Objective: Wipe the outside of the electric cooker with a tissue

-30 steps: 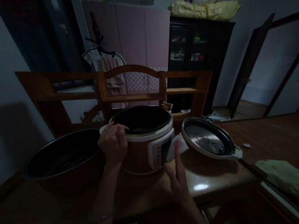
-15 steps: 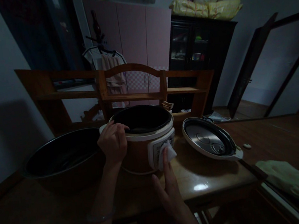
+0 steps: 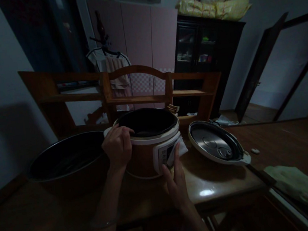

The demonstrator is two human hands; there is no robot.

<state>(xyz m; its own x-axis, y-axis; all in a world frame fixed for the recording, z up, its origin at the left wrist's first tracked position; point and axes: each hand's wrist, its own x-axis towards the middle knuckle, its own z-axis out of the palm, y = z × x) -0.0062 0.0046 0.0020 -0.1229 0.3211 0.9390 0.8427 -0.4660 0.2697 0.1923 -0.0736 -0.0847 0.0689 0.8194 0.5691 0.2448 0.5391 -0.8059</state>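
Note:
A rice cooker body (image 3: 141, 158) with a white rim and a dark inside stands on the wooden table. My left hand (image 3: 118, 146) is closed over the near left part of its rim, fingers curled inward. With my right hand (image 3: 175, 178) I press a white wipe (image 3: 180, 149) against the right side of the control panel (image 3: 163, 157) on the cooker's front. To the right, the cooker's round lid (image 3: 216, 141) lies with its metal inner side up. A large dark pot (image 3: 66, 160) sits to the left.
Behind the cooker rises a wooden shelf frame (image 3: 138, 99) along the table's back. A pale green cloth (image 3: 300, 185) lies low at the right. Farther back stand a pink wardrobe (image 3: 137, 38) and a dark cabinet (image 3: 219, 51).
My right hand and the wipe have slid to the right across the control panel, uncovering its left part. My left hand keeps its hold on the rim.

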